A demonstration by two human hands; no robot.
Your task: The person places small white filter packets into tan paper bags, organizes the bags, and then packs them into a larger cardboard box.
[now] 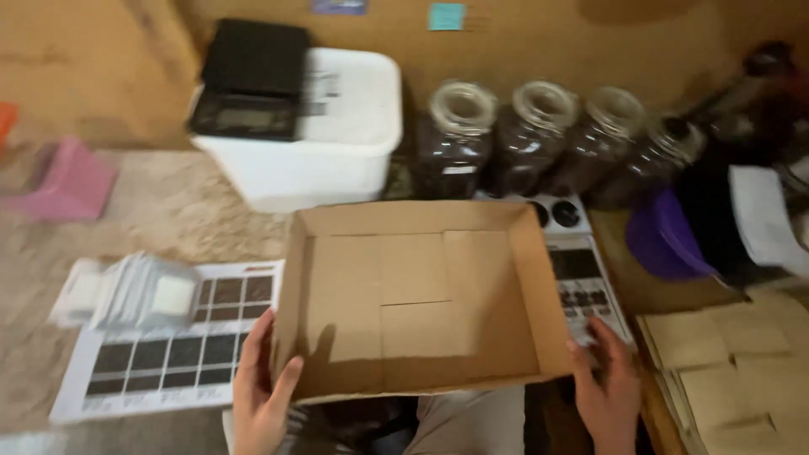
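An open, empty cardboard box (421, 295) sits in front of me, its flaps folded flat inside. My left hand (261, 392) grips the box's near left corner, thumb over the rim. My right hand (607, 388) rests against the box's near right corner, fingers spread, partly over a white device with buttons and a small screen (581, 278).
A white sheet with dark squares (168, 350) and a stack of small white packets (143, 291) lie at left. A white tub (337, 143) carries a black scale (249, 84). Several glass jars (531, 135) line the back. Brown paper bags (733, 362) lie at right; a pink object (72, 181) at far left.
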